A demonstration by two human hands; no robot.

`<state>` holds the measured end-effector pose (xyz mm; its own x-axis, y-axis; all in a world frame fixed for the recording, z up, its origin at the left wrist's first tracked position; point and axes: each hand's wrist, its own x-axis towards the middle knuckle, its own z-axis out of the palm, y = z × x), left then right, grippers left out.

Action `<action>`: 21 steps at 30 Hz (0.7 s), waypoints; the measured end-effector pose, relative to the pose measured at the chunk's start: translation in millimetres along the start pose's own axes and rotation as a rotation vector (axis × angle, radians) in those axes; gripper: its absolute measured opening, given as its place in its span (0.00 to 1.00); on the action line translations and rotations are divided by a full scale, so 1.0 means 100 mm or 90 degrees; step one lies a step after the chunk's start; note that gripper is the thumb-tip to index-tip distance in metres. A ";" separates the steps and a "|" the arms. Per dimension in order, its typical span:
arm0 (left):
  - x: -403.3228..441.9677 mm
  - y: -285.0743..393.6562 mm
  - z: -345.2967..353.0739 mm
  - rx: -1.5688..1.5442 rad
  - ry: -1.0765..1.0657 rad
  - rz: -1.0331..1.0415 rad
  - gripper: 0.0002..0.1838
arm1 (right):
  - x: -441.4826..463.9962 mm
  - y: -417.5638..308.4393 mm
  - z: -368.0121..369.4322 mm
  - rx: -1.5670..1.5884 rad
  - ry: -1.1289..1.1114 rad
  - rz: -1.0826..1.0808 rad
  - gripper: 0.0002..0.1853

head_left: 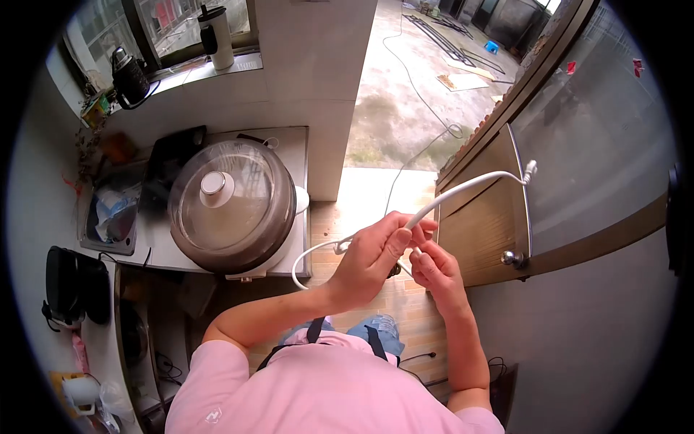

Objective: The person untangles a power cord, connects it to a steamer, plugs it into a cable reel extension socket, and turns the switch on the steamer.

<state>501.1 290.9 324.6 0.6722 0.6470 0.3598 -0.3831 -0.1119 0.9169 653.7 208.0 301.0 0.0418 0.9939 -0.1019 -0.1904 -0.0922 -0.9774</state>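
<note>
A thick white hose [463, 189] arches up to the right from my hands, with a small white fitting at its far end. My left hand [372, 257] is wrapped round the hose in front of my chest. Just right of it, my right hand [436, 271] pinches a white end of the hose or cord between thumb and fingers. Another white length [307, 254] loops out to the left below my left hand. Part of a small dark object shows between the hands, too hidden to make out.
On the left counter [300, 155] stands a large round cooker [235, 206] with a glass lid. A sink [112, 217] is at the far left. An open door [484, 210] stands at the right, beside a doorway to a yard. Cables lie on the floor [325, 217].
</note>
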 end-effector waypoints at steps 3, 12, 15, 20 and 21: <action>0.36 -0.63 0.00 0.235 0.012 0.000 0.15 | 0.24 0.10 -0.31 0.108 0.024 -0.012 0.29; 0.78 -2.15 0.25 0.121 -0.091 -0.346 0.20 | 1.14 0.72 -1.54 0.303 0.199 0.078 0.24; 0.80 -2.56 0.41 -0.019 0.215 -0.396 0.22 | 1.21 0.97 -1.93 0.218 0.093 0.201 0.16; 0.97 -2.41 0.53 0.575 0.294 -0.153 0.23 | 1.28 1.04 -2.21 -0.039 -0.118 0.276 0.13; 0.94 -2.47 0.55 0.501 0.255 -0.184 0.24 | 1.33 0.96 -2.19 -0.066 -0.145 0.249 0.14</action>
<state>694.0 337.6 141.6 0.3494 0.9254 0.1468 0.4045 -0.2903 0.8673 855.3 317.9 152.9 -0.2327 0.8703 -0.4342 -0.0492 -0.4564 -0.8884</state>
